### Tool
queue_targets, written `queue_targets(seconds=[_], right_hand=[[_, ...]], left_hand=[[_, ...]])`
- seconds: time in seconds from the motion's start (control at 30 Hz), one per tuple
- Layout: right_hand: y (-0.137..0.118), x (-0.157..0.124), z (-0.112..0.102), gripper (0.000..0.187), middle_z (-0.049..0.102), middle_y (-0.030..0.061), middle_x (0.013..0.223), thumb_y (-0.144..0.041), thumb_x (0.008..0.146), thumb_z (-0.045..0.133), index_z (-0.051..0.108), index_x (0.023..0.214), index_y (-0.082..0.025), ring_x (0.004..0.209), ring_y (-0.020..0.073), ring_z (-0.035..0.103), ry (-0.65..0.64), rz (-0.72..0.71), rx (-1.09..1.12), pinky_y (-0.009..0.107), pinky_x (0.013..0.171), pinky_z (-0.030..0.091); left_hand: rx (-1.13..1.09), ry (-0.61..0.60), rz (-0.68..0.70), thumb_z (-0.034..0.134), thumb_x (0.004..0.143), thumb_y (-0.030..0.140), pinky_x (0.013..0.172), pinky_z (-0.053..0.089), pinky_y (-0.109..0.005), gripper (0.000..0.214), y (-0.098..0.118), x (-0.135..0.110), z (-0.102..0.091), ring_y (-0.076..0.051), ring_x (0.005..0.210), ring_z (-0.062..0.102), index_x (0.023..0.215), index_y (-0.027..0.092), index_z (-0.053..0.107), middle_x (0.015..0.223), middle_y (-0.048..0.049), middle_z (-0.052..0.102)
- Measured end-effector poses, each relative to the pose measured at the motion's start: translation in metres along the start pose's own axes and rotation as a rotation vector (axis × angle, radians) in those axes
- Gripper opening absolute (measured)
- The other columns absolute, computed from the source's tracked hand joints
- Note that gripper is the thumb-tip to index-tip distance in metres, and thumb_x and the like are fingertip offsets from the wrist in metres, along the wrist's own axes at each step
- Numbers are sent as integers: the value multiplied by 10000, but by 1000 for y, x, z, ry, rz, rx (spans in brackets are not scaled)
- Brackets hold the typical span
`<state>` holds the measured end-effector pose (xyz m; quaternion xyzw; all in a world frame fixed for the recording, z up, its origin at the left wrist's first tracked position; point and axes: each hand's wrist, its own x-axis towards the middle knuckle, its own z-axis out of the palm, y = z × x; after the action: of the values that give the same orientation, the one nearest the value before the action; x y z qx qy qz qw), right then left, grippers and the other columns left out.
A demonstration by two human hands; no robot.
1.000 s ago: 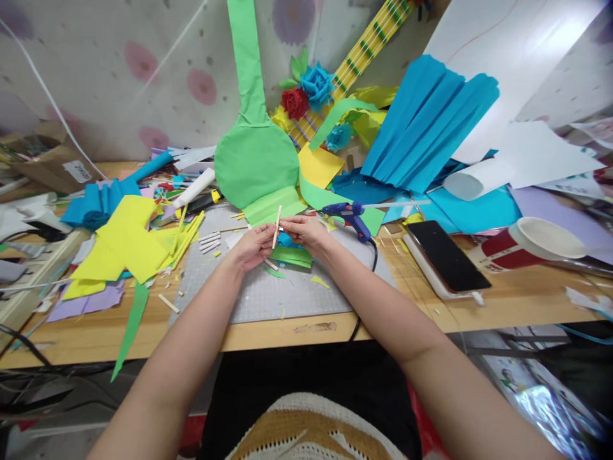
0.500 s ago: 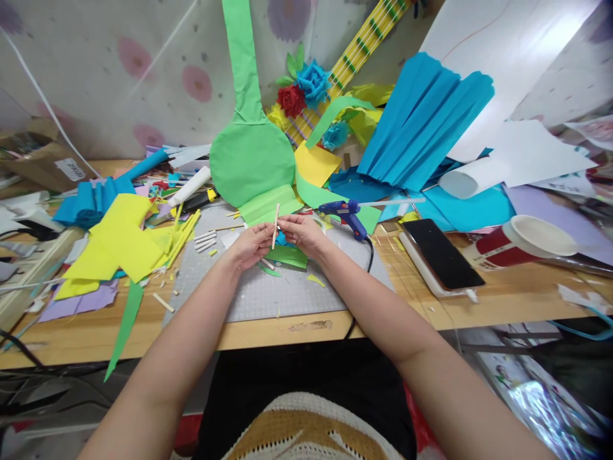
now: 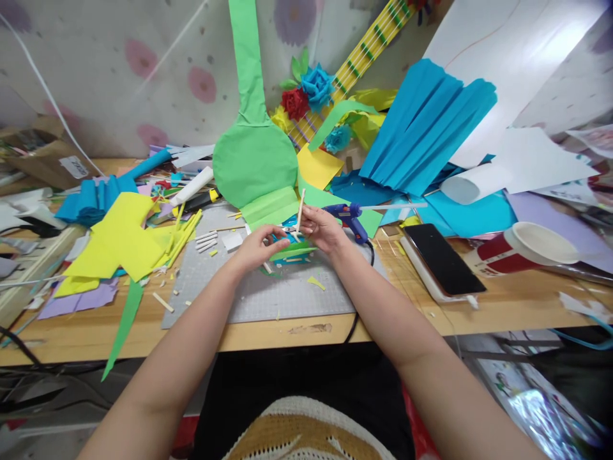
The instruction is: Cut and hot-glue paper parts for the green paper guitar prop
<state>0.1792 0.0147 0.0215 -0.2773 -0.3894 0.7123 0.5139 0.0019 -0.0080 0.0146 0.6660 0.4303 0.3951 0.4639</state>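
My right hand (image 3: 323, 229) pinches a thin pale wooden stick (image 3: 300, 206) and holds it almost upright over the grey cutting mat (image 3: 268, 297). My left hand (image 3: 256, 248) is curled round what looks like a small blue-handled cutter (image 3: 286, 231), whose metal tip points toward the foot of the stick. Folded green paper (image 3: 292, 253) lies on the mat just under both hands. Several short stick pieces (image 3: 207, 240) lie to the left on the mat.
A blue glue gun (image 3: 349, 216) lies right of my hands, its cord running off the table edge. A phone (image 3: 443, 259) and a tipped red paper cup (image 3: 527, 246) sit to the right. Yellow paper (image 3: 119, 237), blue pleated paper (image 3: 426, 128) and a green paper shape (image 3: 253, 156) crowd the wooden table (image 3: 517, 306).
The stick has gone from between both hands to my right hand alone and shifted right. My left hand dropped toward the mat and closed on the small blue-handled tool.
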Motion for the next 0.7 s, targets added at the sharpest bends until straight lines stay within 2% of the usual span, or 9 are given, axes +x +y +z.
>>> queue_targets(seconds=[0.13, 0.23, 0.3, 0.37, 0.47, 0.57, 0.63, 0.7], right_hand=[[5, 2, -1, 303, 264, -71, 528, -357, 558, 742, 506, 606, -173, 445, 36, 209, -13, 3, 25, 176, 372, 214], [4, 3, -5, 286, 278, -65, 541, -336, 581, 734, 504, 613, -171, 457, 36, 231, -3, -23, 45, 163, 373, 228], [0, 3, -9, 262, 286, -64, 545, -310, 599, 724, 501, 626, -175, 462, 37, 242, 15, -54, 67, 157, 377, 247], [-5, 2, -12, 234, 299, -62, 548, -282, 620, 708, 497, 643, -183, 465, 41, 257, 48, -83, 96, 154, 375, 266], [-16, 0, -15, 192, 318, -62, 549, -246, 664, 670, 485, 659, -193, 455, 42, 269, 112, -111, 147, 146, 355, 279], [-28, -3, -17, 189, 311, -71, 535, -215, 698, 649, 467, 656, -189, 431, 29, 265, 104, -143, 208, 121, 345, 280], [-32, -5, -17, 194, 312, -78, 530, -205, 704, 652, 466, 653, -183, 421, 18, 275, 79, -155, 223, 107, 356, 291], [-30, -6, -15, 194, 331, -80, 526, -213, 701, 658, 475, 646, -180, 422, 15, 303, 62, -137, 195, 110, 388, 329]], left_hand=[[59, -159, 44, 705, 606, 255, 592, 343, -196, 236, 3, -4, 3, -141, 716, 499, 829, 185, 673, 831, -30, 615], [213, -183, 111, 722, 576, 220, 650, 353, -220, 211, -2, -3, 5, -157, 734, 500, 780, 195, 673, 779, -21, 605], [305, -113, 158, 682, 623, 203, 702, 363, -246, 108, -6, -1, 4, -165, 754, 506, 730, 196, 671, 769, -26, 587], [374, 20, 188, 628, 668, 175, 764, 369, -280, 77, -11, 2, -1, -179, 810, 511, 723, 198, 676, 826, -41, 572], [542, 216, 212, 563, 666, 83, 880, 338, -359, 201, -15, 6, -14, -218, 935, 476, 738, 216, 695, 922, -62, 541], [679, 396, 193, 524, 653, 45, 925, 316, -415, 277, -18, 8, -26, -247, 1009, 430, 751, 233, 702, 1005, -73, 482], [682, 445, 185, 497, 653, 33, 919, 336, -413, 303, -20, 9, -30, -242, 1019, 427, 765, 231, 697, 1038, -73, 445], [618, 423, 186, 461, 650, 21, 883, 378, -383, 332, -22, 10, -30, -225, 1013, 444, 804, 215, 682, 1037, -73, 427]])
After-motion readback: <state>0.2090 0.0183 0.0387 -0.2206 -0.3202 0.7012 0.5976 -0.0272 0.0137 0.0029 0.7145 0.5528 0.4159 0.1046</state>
